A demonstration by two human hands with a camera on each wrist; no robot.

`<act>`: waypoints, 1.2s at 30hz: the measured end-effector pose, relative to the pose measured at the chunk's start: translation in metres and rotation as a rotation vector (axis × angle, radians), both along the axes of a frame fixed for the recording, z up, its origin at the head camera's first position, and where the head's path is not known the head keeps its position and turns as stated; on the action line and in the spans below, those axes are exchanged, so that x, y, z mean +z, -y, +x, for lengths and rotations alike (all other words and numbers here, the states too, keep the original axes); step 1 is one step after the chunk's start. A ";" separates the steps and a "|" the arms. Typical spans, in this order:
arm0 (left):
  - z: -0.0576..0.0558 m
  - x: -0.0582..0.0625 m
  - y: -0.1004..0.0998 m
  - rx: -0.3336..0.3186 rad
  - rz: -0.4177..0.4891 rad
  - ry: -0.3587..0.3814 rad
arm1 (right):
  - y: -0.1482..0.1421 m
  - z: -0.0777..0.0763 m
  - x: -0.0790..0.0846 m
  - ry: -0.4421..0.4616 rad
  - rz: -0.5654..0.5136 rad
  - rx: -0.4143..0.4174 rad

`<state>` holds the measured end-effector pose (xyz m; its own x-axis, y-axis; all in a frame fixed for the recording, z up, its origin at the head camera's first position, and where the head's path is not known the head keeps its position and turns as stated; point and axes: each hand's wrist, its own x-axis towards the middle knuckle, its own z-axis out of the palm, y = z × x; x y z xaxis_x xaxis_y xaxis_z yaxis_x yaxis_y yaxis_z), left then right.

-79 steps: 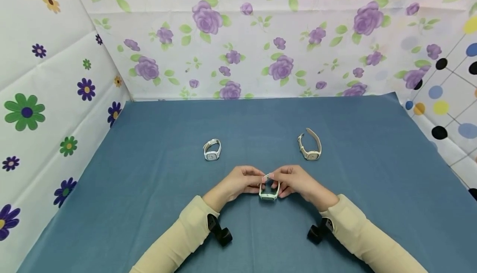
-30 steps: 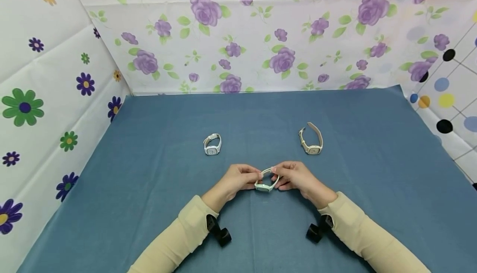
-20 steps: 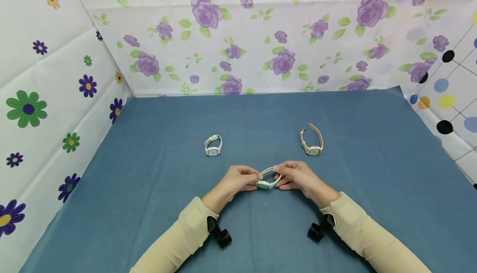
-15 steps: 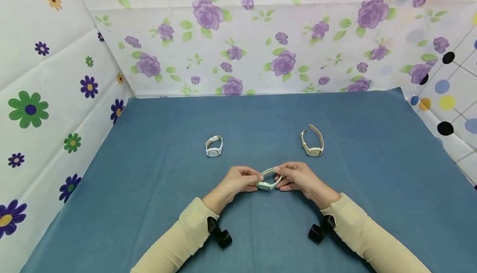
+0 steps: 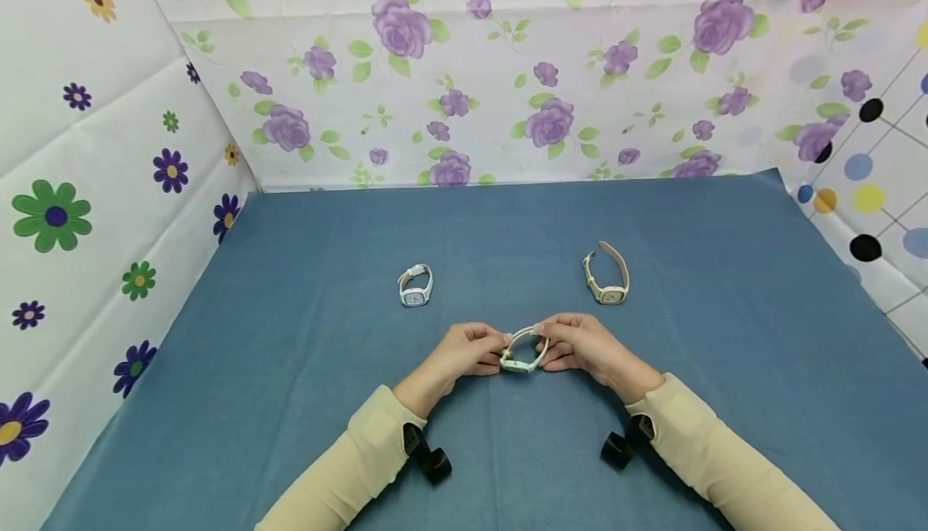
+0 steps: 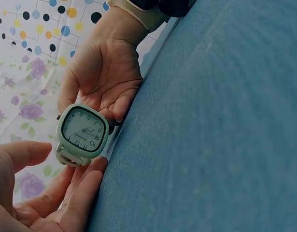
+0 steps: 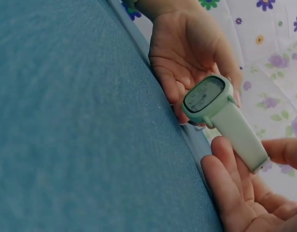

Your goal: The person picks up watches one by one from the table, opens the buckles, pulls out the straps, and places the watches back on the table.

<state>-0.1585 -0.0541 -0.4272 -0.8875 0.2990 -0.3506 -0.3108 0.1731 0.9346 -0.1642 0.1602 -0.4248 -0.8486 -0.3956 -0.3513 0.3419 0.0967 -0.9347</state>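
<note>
Green watch [image 5: 517,367] between the two hands; on or just above bench [image 5: 217,370], can't tell. Left hand [image 5: 464,352] pinches its left side, right hand [image 5: 576,346] the band [image 7: 240,137]. Step, likely: adjusting band. Next move calls for steady pinch both sides. Versus 2.6 s ago: thumbs farther apart, loop rounder.

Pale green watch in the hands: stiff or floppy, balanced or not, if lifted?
The pale green watch likely bends at its strap, which curves round in a loop. It's probably case-heavy, since the case looks thicker than the strap.
</note>
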 end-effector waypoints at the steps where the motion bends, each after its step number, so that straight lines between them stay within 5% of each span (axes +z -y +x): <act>1: 0.000 -0.001 0.000 -0.002 0.013 -0.008 | 0.000 0.000 0.000 -0.007 0.005 0.003; 13: 0.000 0.000 0.004 -0.085 0.114 -0.024 | 0.002 0.002 -0.001 -0.062 0.067 0.013; 25: 0.001 -0.006 0.001 -0.002 0.216 -0.053 | 0.003 0.002 -0.001 -0.083 0.106 0.049; 36: 0.003 -0.007 -0.002 0.013 0.180 -0.111 | 0.005 0.002 -0.001 -0.094 0.168 0.049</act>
<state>-0.1551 -0.0523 -0.4346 -0.9219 0.3363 -0.1925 -0.2056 -0.0034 0.9786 -0.1624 0.1550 -0.4257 -0.8619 -0.3794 -0.3363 0.2453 0.2683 -0.9316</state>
